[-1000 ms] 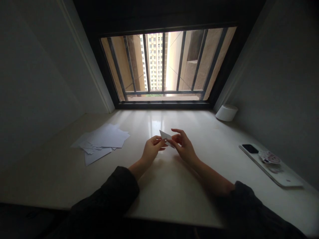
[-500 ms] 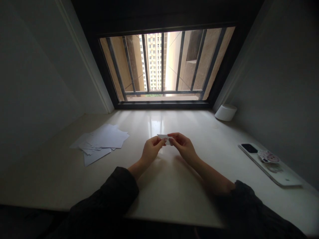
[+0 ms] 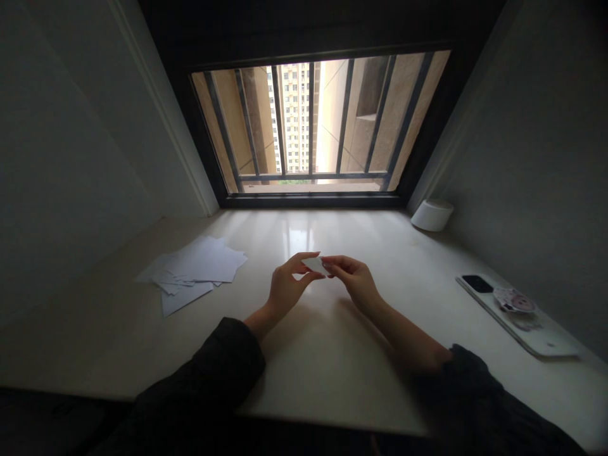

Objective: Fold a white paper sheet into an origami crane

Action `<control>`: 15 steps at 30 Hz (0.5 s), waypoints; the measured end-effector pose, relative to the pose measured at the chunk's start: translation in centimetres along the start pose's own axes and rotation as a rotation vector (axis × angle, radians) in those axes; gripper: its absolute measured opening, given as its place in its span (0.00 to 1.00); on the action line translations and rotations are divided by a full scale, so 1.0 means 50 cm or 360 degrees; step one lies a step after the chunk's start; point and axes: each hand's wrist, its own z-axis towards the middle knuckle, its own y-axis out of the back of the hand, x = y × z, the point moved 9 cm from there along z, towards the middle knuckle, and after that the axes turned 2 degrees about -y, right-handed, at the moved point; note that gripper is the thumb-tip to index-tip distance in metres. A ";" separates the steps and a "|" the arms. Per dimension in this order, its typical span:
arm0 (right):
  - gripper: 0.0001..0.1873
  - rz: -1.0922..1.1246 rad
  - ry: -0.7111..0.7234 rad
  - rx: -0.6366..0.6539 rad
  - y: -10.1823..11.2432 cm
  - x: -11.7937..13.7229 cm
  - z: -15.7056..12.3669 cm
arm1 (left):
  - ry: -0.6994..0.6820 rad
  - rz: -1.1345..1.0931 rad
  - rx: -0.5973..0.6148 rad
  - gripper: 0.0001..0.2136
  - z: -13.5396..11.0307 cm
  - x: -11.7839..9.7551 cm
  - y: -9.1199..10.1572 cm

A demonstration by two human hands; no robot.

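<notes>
A small folded piece of white paper point(image 3: 314, 265) is held up in front of me, above the pale countertop point(image 3: 304, 354). My right hand point(image 3: 352, 277) pinches its right side between thumb and fingers. My left hand point(image 3: 287, 283) reaches round from the other side. Its thumb and index finger are spread apart, one below and one above the paper, with the tips close to its edges. Whether the left fingertips touch the paper is hard to see.
Loose sheets of white paper point(image 3: 202, 263) lie overlapping on the left. To the right rests a phone point(image 3: 546, 335) with a cartoon grip on its back. A white rounded object point(image 3: 432, 215) stands in the far right corner, by the barred window point(image 3: 311, 199).
My left thumb and index finger have moved apart from their pinch on the paper. My right hand keeps its grip, and the paper appears slightly turned.
</notes>
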 end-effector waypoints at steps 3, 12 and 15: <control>0.15 -0.0004 -0.0046 0.0009 0.000 -0.006 -0.001 | -0.0033 0.0031 -0.0031 0.19 0.002 -0.005 0.008; 0.15 -0.0050 0.0113 0.0213 -0.030 0.030 -0.011 | -0.0122 -0.0142 -0.0093 0.09 0.004 -0.022 0.013; 0.16 -0.0074 0.0139 0.0248 -0.032 0.032 -0.010 | -0.0098 -0.0206 -0.0084 0.09 0.006 -0.019 0.013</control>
